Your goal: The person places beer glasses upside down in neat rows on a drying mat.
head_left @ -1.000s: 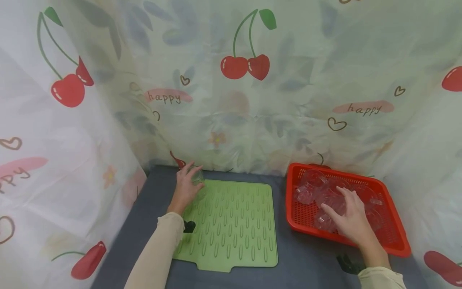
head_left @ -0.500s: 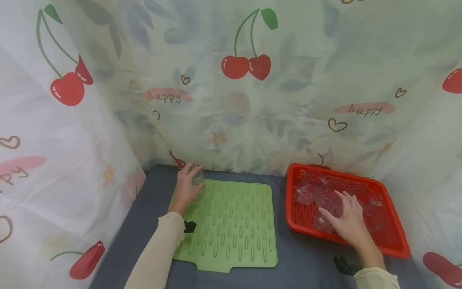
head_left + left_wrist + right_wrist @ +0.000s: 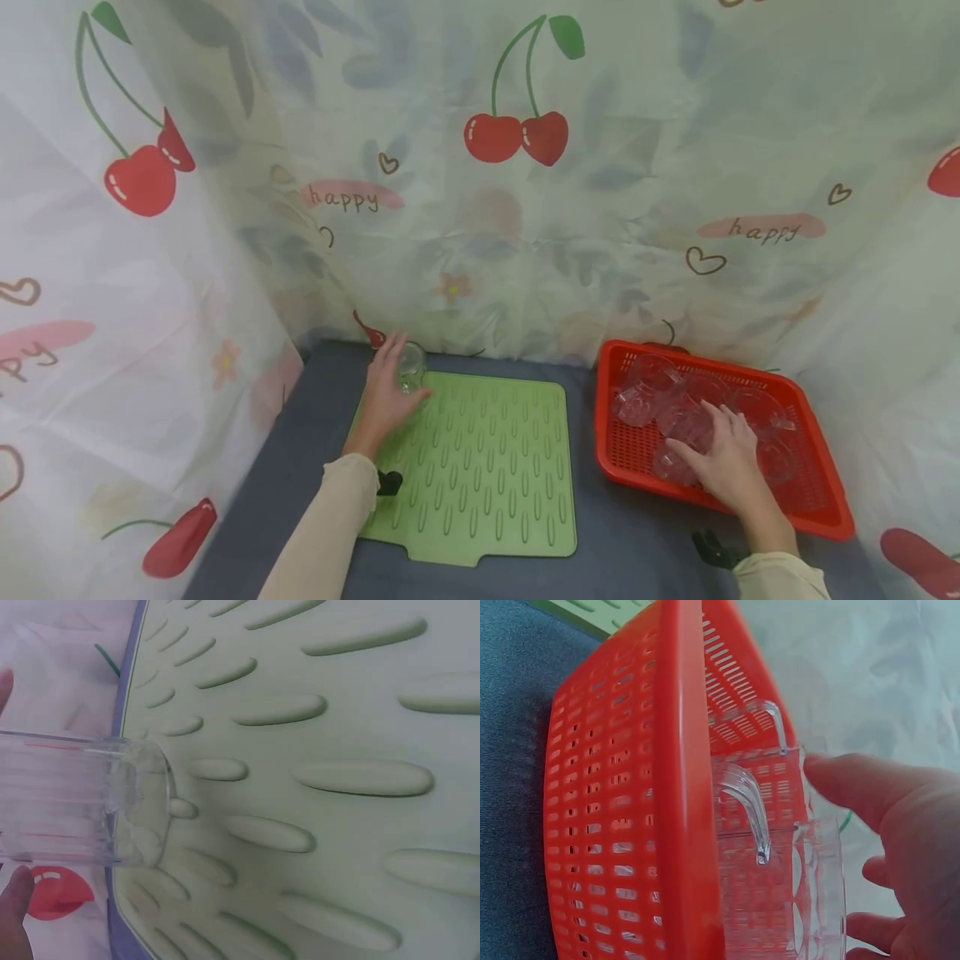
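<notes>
A clear glass (image 3: 412, 367) stands on the far left corner of a green ridged drying mat (image 3: 480, 467). My left hand (image 3: 386, 404) is beside this glass, thumb and fingers spread. In the left wrist view a gap shows between the thumb (image 3: 16, 904) and the glass (image 3: 67, 802). Several clear glass mugs (image 3: 652, 375) lie in a red plastic basket (image 3: 611, 479). My right hand (image 3: 727, 462) hovers over them with relaxed, parted fingers. In the right wrist view its thumb (image 3: 847, 780) is close to a mug (image 3: 772, 877) with a handle; contact is unclear.
A dark grey table surface (image 3: 592, 525) lies under mat and basket. Behind and at both sides hangs a white sheet (image 3: 510, 275) with cherry prints. Black wrist mounts (image 3: 716, 550) are worn near both sleeves.
My left hand's fingers have spread and come away from the glass, which stays on the mat. My right hand has shifted slightly left over the mugs.
</notes>
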{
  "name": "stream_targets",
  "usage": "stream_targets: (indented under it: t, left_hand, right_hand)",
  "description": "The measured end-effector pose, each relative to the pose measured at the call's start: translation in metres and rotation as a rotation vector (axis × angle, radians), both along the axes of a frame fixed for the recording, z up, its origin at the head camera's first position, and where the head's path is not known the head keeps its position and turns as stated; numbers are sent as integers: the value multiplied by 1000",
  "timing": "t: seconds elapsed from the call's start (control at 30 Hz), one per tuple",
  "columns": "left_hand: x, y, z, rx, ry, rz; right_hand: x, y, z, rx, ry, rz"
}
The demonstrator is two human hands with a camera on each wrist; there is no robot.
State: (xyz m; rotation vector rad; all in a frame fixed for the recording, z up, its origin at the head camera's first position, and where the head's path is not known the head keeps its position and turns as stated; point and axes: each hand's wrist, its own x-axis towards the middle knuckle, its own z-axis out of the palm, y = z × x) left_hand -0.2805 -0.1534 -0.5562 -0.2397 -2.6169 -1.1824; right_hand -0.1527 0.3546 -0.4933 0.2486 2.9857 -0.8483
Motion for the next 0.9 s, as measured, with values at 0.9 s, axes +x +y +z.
stream_targets:
  t: [0.9]
  left_hand:
    - [42,-36,-55,110,-172,91]
  right_hand:
    - [4,8,-5,7,33,-100]
